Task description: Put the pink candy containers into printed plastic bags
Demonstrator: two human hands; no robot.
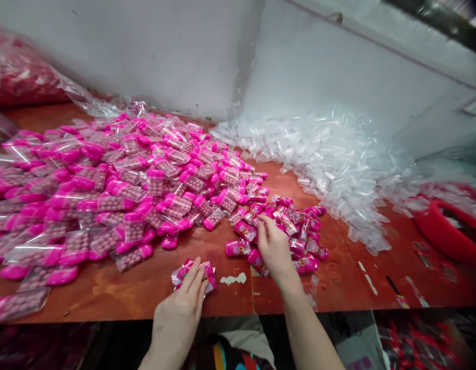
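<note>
My left hand [185,304] lies near the table's front edge. Its fingers are stretched out flat over a small stack of pink printed clear wrappers [209,277], touching the top. My right hand [274,246] reaches down into a heap of small pink printed packets [301,264]. The fingers of that hand are curled together at the heap's left part; what sits between the fingertips is hidden. Left of both hands spreads a large pile of clear containers with pink caps, filled with small pinkish balls [133,231].
A broad pile of empty clear plastic pieces [326,159] lies against the wall at the back right. A red round-rimmed container [438,241] stands at the far right. At the back left rests a clear bag of red pieces [25,72]. The reddish-brown table [118,298] ends just before my body.
</note>
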